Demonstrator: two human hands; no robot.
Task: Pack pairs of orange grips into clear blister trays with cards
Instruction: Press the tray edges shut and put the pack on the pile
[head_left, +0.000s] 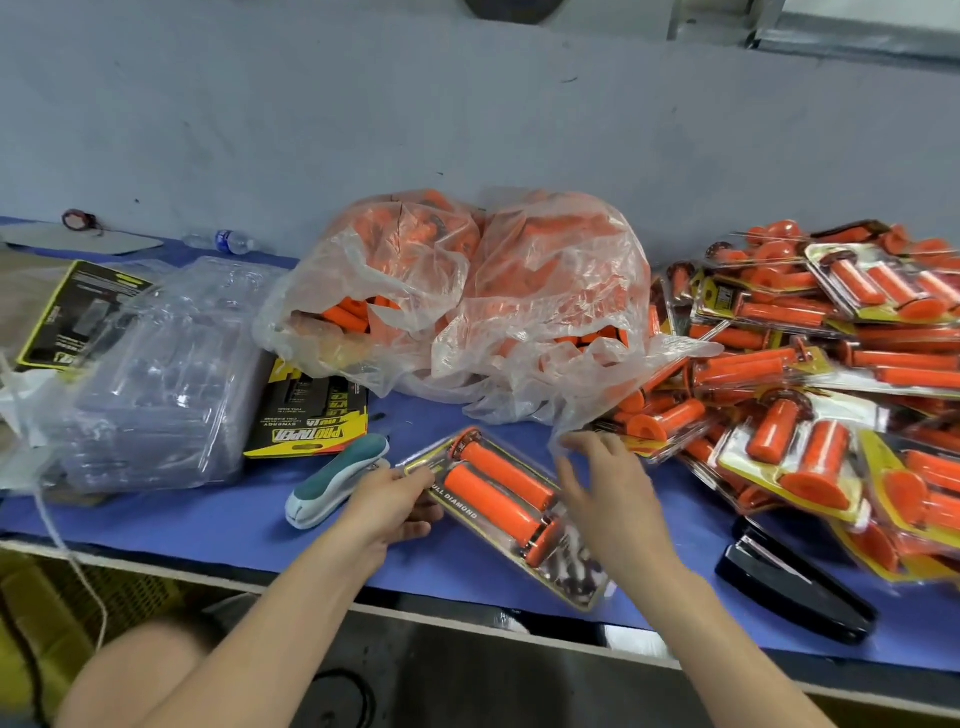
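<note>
On the blue surface, near its front edge, one filled pack is laid slantwise. It is made up of a clear tray over a black-and-yellow card, with two orange handles seated side by side in it, one flange at the far left end and the other at the near right end. The pack's far left corner is pinched by the left grip, with the thumb on top and the fingers curled beneath. The right grip is held over the pack's right edge with its fingers spread apart and nothing clamped in them. It is blurred, so whether the pack is touched cannot be told. A teal stapler is seen lying just left of the left grip, and a black stapler is set near the front edge at the right. At the left a stack of empty trays is kept in plastic wrap. Loose cards are laid beside it, between the stack and two thin bags stuffed with more orange handles at the centre back. The right end of the surface is covered by a heap of finished packs, piled at all angles. A bottle is seen lying on its side at the back left, by the wall.
</note>
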